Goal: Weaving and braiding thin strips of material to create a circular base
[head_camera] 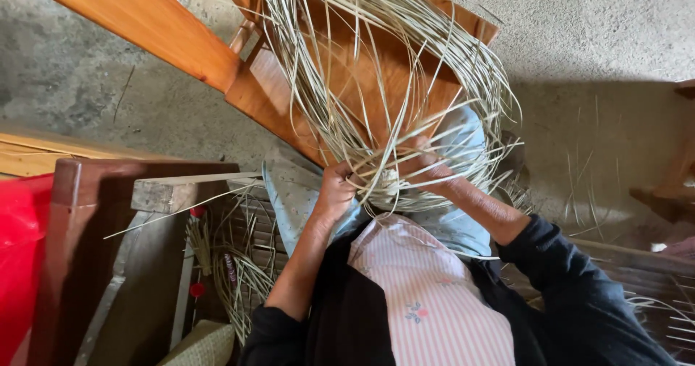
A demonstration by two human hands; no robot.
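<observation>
A loose tangle of pale thin cane strips (376, 62) fans out from a woven knot in my lap and spreads over an orange wooden chair. My left hand (334, 188) grips the strips at the knot's left side, fingers curled around them. My right hand (427, 165) pinches strands on the knot's right side, partly hidden behind them. Both forearms come out of dark sleeves over a pink striped apron (427, 293). A light blue cloth (456, 221) lies under the work.
The orange wooden chair (275, 98) stands in front on a grey concrete floor (601, 40). A dark wooden bench arm (79, 214) and something red (22, 257) are at left. More cut strips (239, 264) lie below left beside a woven piece (206, 346).
</observation>
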